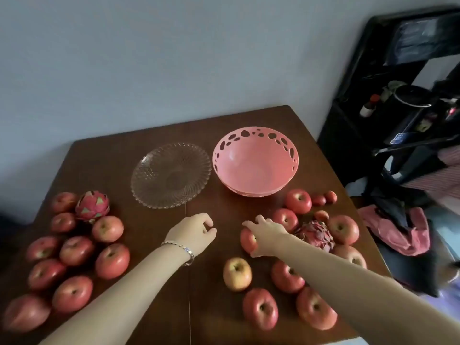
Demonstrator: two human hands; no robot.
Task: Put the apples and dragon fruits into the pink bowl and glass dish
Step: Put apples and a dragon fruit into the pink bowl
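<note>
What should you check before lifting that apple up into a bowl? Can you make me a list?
1. Right hand is on an apple: ok, the fingers reach over it, though a closed grip cannot be told.
2. Left hand is free: ok, it holds nothing and hovers over the table.
3. Pink bowl has room: ok, nothing lies in it.
4. Glass dish has room: ok, nothing lies on it either.
5. Way to the bowl is open: ok, bare table lies between the hand and the bowl.
6. Neighbours will stay put: cannot tell, another apple and a dragon fruit sit close by.
</note>
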